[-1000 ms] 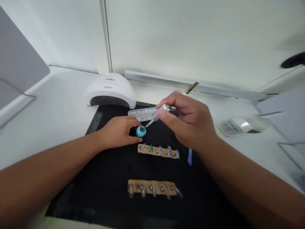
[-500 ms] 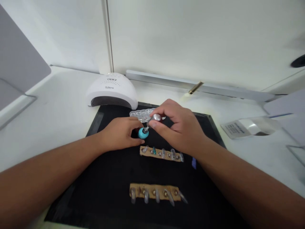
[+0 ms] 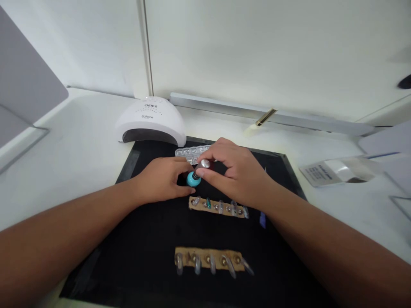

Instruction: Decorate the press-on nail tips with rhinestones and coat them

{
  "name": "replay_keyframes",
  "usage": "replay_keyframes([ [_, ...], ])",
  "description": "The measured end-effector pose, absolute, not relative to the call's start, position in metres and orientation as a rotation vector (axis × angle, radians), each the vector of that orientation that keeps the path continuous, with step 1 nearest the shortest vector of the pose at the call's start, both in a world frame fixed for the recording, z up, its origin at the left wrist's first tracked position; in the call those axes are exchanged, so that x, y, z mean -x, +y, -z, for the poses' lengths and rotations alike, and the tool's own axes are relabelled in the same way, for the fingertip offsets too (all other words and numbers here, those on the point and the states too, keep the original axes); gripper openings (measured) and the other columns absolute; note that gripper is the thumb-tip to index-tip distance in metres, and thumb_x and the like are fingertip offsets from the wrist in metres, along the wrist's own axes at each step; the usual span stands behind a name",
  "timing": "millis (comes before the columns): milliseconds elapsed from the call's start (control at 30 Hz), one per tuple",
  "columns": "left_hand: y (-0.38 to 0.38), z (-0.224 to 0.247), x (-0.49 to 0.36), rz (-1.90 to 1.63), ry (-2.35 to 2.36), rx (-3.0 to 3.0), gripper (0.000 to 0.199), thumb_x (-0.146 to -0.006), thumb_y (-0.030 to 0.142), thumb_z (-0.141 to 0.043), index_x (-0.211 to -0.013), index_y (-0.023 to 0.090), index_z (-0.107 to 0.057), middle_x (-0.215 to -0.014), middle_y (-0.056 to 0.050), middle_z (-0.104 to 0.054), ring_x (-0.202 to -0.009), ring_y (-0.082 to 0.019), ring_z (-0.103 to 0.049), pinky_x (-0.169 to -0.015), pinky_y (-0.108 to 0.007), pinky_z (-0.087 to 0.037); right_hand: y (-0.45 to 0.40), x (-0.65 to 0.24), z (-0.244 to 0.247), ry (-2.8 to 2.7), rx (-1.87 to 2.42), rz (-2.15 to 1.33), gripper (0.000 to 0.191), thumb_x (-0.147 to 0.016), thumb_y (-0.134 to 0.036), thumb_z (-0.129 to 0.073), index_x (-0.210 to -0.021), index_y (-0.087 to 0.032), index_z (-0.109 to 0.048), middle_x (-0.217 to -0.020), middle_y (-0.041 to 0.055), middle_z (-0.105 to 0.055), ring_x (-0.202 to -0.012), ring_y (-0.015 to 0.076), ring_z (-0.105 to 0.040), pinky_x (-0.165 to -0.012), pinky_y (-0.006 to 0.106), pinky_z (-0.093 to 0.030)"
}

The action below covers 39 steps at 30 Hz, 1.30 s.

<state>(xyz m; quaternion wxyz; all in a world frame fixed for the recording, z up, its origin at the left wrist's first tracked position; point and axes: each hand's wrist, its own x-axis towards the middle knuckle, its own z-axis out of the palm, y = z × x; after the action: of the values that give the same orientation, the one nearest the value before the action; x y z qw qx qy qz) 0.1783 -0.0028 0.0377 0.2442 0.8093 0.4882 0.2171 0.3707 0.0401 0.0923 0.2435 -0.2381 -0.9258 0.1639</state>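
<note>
Over the last second we have lowered the silver brush cap (image 3: 202,164) from above the bottle until it sits on the neck of the small teal polish bottle (image 3: 192,179), so the brush appears to be back inside, though our fingers hide the joint. Our left hand (image 3: 162,177) curls around the bottle, steadying it on the black mat (image 3: 141,239) toward the table's far edge, just short of the white nail lamp (image 3: 150,122). Our right hand (image 3: 236,173) arches over it, thumb and forefinger pinched narrow on the cap, with the nearer nail-tip strip (image 3: 218,206) just below.

Matt black mat (image 3: 144,239) (glossy bottle (image 3: 192,180))
</note>
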Motion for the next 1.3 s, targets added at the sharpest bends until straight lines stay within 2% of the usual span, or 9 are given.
replay_keyframes([
  [267,-0.003,-0.040,-0.178,-0.571,1.346,-2.203,0.022,-0.078,0.032,-0.071,-0.094,0.019,-0.067,-0.090,-0.002,-0.067,-0.081,-0.018,-0.062,-0.073,-0.031,-0.048,0.035,-0.373,-0.101,-2.370,0.799,-0.443,0.007,-0.083,-0.025,-0.061,-0.078,-0.019,-0.062,-0.071,0.0018,-0.063,-0.069,0.0168,-0.055,-0.063,0.032,-0.040],
  [500,-0.003,-0.039,-0.179,-0.578,1.365,-2.214,0.019,-0.077,0.032,-0.072,-0.086,0.018,-0.064,-0.084,0.000,-0.064,-0.076,-0.016,-0.058,-0.067,-0.027,-0.041,0.027,-0.376,-0.112,-2.207,0.963,-0.435,0.007,-0.080,-0.024,-0.062,-0.074,-0.021,-0.062,-0.072,0.0005,-0.062,-0.065,0.0152,-0.055,-0.063,0.031,-0.041],
  [700,-0.003,-0.033,-0.179,-0.579,1.367,-2.213,0.023,-0.077,0.035,-0.074,-0.093,0.020,-0.066,-0.087,0.000,-0.065,-0.077,-0.016,-0.058,-0.067,-0.027,-0.041,0.023,-0.387,-0.115,-1.946,1.065,-0.767,0.009,-0.081,-0.029,-0.063,-0.078,-0.021,-0.065,-0.068,-0.0009,-0.060,-0.062,0.0132,-0.052,-0.059,0.029,-0.039],
  [900,-0.005,-0.031,-0.177,-0.572,1.369,-2.193,0.023,-0.077,0.036,-0.073,-0.092,0.020,-0.067,-0.085,0.001,-0.062,-0.075,-0.015,-0.056,-0.066,-0.027,-0.040,0.018,-0.407,-0.090,-1.849,1.081,-1.117,0.010,-0.083,-0.029,-0.064,-0.078,-0.021,-0.066,-0.070,-0.0012,-0.064,-0.062,0.0114,-0.053,-0.059,0.026,-0.039],
  [1300,-0.005,-0.035,-0.175,-0.590,1.351,-2.172,0.021,-0.076,0.033,-0.073,-0.090,0.019,-0.067,-0.084,0.002,-0.062,-0.076,-0.014,-0.057,-0.067,-0.027,-0.039,0.016,-0.408,-0.074,-2.046,1.053,-1.270,0.015,-0.082,-0.031,-0.061,-0.076,-0.018,-0.063,-0.069,0.0000,-0.060,-0.061,0.0119,-0.052,-0.057,0.027,-0.041],
])
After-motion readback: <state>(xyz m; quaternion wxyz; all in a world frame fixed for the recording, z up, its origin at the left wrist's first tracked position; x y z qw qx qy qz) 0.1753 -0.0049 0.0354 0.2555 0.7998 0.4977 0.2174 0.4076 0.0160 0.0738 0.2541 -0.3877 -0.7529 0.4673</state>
